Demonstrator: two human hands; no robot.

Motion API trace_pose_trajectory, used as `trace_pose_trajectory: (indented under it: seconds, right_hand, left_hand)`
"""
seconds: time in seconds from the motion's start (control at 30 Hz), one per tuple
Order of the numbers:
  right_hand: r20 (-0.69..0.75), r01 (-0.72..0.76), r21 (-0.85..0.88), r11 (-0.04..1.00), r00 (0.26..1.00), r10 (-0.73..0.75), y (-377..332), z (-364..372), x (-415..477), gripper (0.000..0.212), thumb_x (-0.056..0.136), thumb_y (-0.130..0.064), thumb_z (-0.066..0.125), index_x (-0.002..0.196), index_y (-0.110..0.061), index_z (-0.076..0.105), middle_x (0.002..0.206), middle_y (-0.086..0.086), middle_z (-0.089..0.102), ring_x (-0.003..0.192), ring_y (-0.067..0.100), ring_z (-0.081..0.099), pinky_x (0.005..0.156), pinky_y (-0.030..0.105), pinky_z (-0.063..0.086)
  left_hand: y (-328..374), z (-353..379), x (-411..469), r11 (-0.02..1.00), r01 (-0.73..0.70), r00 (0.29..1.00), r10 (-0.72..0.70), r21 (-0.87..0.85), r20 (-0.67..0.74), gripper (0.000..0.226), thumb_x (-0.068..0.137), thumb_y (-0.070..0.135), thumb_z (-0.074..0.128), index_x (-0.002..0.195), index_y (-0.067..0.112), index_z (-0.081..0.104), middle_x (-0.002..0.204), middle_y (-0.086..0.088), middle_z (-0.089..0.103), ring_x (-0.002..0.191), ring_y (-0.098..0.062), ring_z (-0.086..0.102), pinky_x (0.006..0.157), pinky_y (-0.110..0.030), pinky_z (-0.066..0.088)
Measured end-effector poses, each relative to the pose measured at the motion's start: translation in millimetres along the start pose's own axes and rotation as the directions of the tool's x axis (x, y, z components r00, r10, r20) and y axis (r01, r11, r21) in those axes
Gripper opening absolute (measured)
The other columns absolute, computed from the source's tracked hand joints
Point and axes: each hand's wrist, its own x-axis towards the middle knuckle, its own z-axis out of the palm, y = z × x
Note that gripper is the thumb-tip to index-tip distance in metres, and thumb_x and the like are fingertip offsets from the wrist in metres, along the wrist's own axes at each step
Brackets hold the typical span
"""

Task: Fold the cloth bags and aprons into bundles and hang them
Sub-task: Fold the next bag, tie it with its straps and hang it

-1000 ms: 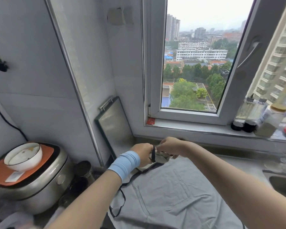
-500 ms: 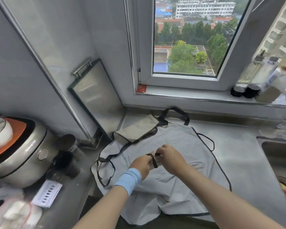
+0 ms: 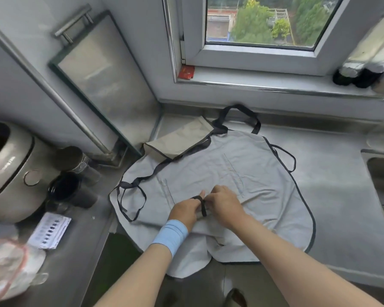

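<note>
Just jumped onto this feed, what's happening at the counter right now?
A person stands at a steel counter with both hands low over a grey apron that is spread flat on it. The left hand and right hand pinch a black strap between them, looped over the left fingers. Whatever it wraps is hidden by the hands. A folded beige cloth bag lies at the apron's far left edge. The apron itself is not yet folded.
</note>
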Motion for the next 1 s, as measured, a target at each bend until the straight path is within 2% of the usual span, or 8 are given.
trace_pose_trajectory:
  seconds: [0.13, 0.23, 0.43, 0.53, 0.63, 0.73, 0.87, 1.0]
  right_hand:
    - [0.001, -0.074, 0.002, 0.997, 0.997, 0.074, -10, -4, 0, 0.022, 0.086, -0.029, 0.055, 0.095, -0.032, 0.075, 0.097, -0.002, 0.060, 0.099, 0.024, 0.046, 0.078, 0.033, 0.023]
    - [-0.043, -0.135, 0.073, 0.988, 0.990, 0.138, -18, 0, -6, 0.022, 0.078, -0.047, 0.057, 0.083, -0.032, 0.071, 0.093, -0.009, 0.056, 0.098, 0.017, 0.042, 0.085, 0.032, 0.025]
    - [-0.091, -0.155, 0.064, 0.986, 0.983, 0.160, -10, 6, -10, 0.022, 0.081, -0.048, 0.065, 0.097, -0.036, 0.076, 0.096, -0.013, 0.059, 0.102, 0.016, 0.047, 0.084, 0.034, 0.034]
    - [-0.143, -0.133, 0.038, 0.990, 0.980, 0.137, -13, 11, -13, 0.017, 0.076, -0.040, 0.066, 0.087, -0.033, 0.078, 0.089, -0.011, 0.061, 0.092, 0.020, 0.052, 0.077, 0.036, 0.039]
    - [-0.229, -0.099, 0.046, 0.994, 0.967, 0.107, -11, 18, -17, 0.008, 0.069, -0.031, 0.072, 0.075, -0.031, 0.077, 0.080, -0.010, 0.059, 0.079, 0.023, 0.053, 0.067, 0.034, 0.040]
    - [-0.263, -0.087, 0.045, 0.995, 0.960, 0.096, -11, 21, -21, 0.004, 0.068, -0.026, 0.075, 0.067, -0.029, 0.073, 0.076, -0.010, 0.057, 0.074, 0.023, 0.052, 0.066, 0.032, 0.032]
    - [-0.349, 0.000, 0.017, 1.000, 0.937, 0.006, -8, 23, -25, 0.009, 0.072, -0.021, 0.076, 0.073, -0.028, 0.073, 0.080, -0.010, 0.058, 0.076, 0.021, 0.051, 0.068, 0.032, 0.033]
    - [-0.448, 0.009, 0.051, 0.999, 0.894, 0.015, 0, 16, -24, 0.017, 0.074, -0.015, 0.072, 0.088, -0.025, 0.075, 0.085, -0.007, 0.061, 0.081, 0.022, 0.050, 0.070, 0.034, 0.036]
  left_hand:
    - [2, -1, 1, 0.999, -0.007, 0.999, 0.005, -0.053, -0.038, 0.047, 0.099, 0.020, 0.043, 0.144, 0.031, 0.044, 0.128, -0.007, 0.062, 0.115, -0.031, 0.057, 0.094, -0.028, 0.041]
    - [1, -3, 6, 0.995, 0.051, 0.999, -0.050, -0.091, 0.007, 0.031, 0.097, 0.023, 0.046, 0.123, 0.018, 0.064, 0.115, -0.011, 0.067, 0.105, -0.032, 0.061, 0.090, -0.032, 0.046]
    - [-7, -4, 1, 0.931, 0.102, 0.994, -0.083, -0.350, 0.068, 0.022, 0.087, 0.023, 0.059, 0.105, 0.020, 0.072, 0.111, 0.001, 0.071, 0.102, -0.018, 0.064, 0.092, -0.025, 0.048]
    - [-12, -3, -7, 0.846, 0.123, 0.975, -0.201, -0.519, -0.098, 0.013, 0.083, 0.012, 0.069, 0.085, 0.020, 0.079, 0.081, 0.006, 0.074, 0.081, -0.013, 0.067, 0.080, -0.020, 0.051]
    - [-11, 1, -13, 0.767, 0.114, 0.921, -0.319, -0.632, -0.222, 0.017, 0.075, 0.007, 0.074, 0.073, 0.024, 0.076, 0.078, 0.011, 0.073, 0.076, -0.009, 0.067, 0.077, -0.022, 0.054]
    - [-4, 9, -11, 0.846, 0.103, 0.874, -0.328, -0.523, -0.358, 0.023, 0.067, 0.012, 0.077, 0.084, 0.019, 0.063, 0.092, 0.006, 0.058, 0.083, -0.013, 0.058, 0.078, -0.024, 0.050]
    - [1, 7, -1, 0.828, 0.339, 0.886, -0.440, -0.446, -0.143, 0.031, 0.078, 0.034, 0.067, 0.106, 0.024, 0.058, 0.108, 0.004, 0.061, 0.108, -0.021, 0.051, 0.097, -0.032, 0.041]
    - [10, -7, 10, 0.932, 0.229, 0.939, -0.287, -0.281, -0.188, 0.034, 0.087, 0.028, 0.056, 0.120, 0.035, 0.058, 0.121, 0.009, 0.062, 0.116, -0.024, 0.046, 0.099, -0.035, 0.040]
